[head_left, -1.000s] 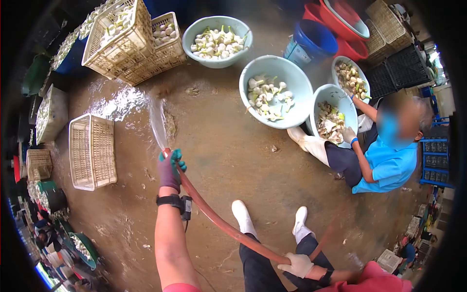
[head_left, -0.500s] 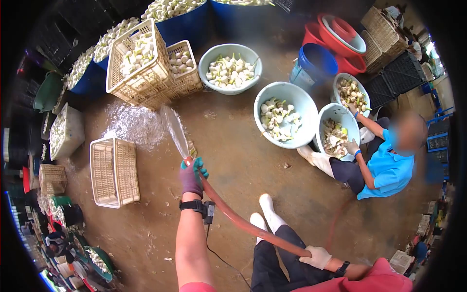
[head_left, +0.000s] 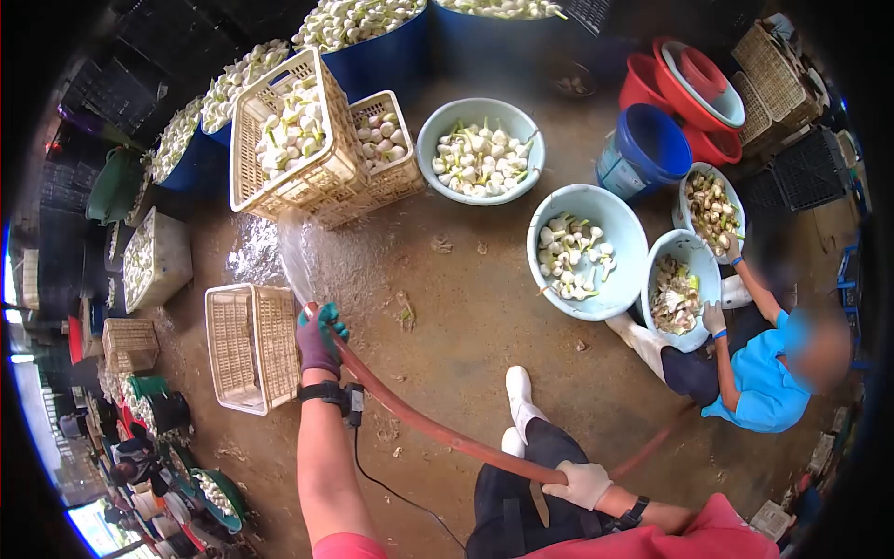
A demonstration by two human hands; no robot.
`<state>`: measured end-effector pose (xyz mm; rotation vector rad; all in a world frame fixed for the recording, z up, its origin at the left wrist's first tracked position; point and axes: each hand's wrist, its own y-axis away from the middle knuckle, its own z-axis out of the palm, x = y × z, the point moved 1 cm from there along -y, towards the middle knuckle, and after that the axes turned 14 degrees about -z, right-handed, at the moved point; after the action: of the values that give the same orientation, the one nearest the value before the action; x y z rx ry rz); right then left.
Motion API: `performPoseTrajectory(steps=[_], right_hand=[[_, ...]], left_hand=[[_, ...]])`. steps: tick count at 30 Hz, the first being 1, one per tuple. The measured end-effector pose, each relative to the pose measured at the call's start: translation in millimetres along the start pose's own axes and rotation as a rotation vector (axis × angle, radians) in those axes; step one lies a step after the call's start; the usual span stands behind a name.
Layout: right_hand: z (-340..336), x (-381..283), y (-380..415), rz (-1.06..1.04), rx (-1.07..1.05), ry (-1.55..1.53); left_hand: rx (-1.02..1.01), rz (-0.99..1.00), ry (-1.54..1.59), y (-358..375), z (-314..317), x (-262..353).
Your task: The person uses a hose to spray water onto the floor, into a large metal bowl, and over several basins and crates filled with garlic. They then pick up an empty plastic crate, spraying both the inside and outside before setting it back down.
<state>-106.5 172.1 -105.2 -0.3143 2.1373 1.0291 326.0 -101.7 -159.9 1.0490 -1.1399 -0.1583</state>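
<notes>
Over the wet floor (head_left: 456,307), a red hose (head_left: 407,415) throws water (head_left: 295,256) toward the stacked crates (head_left: 340,172).
Nearer the loose crate (head_left: 277,345) than a moment ago, the gloved left hand (head_left: 318,345) grips the hose just behind its mouth; the right hand (head_left: 579,484), in a pale glove, is closed around it farther back, well apart from the left. That shift seems to bring the jet's start closer to the loose crate, while its far end still meets the floor by the stack.
</notes>
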Motion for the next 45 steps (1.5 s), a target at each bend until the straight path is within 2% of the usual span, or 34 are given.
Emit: performPoseTrajectory(steps=[6,10,16,23,36,43,45], right_hand=[[8.7,-25.8,-17.3,0.048,-0.141,-0.057],[-0.5,-14.1,-39.8,-0.096,0.133,-0.014],[-25.2,-30.9,-57.8,-0.035,0.168,0.019],[-20.5,-30.7,-35.6,0.034,0.27,-0.019],[-34.0,-28.7,-49.1,0.023,0.315,0.062],[-18.6,-28.7,-23.0,0.109,0.291,-0.033],[-12.3,-28.5,-13.2,0.134,0.284,-0.046]], left_hand=[[-0.009,0.027,-0.047,0.9,8.1,30.6],[-0.011,0.076,-0.02,-5.1,7.8,51.8],[-0.073,0.123,-0.024,3.3,41.4,98.2],[-0.199,0.042,-0.04,2.8,92.8,91.6],[-0.243,0.18,-0.037,28.8,113.5,123.7],[-0.302,0.101,-0.128,9.4,140.2,84.3],[-0.287,0.005,-0.155,3.7,150.1,67.2]])
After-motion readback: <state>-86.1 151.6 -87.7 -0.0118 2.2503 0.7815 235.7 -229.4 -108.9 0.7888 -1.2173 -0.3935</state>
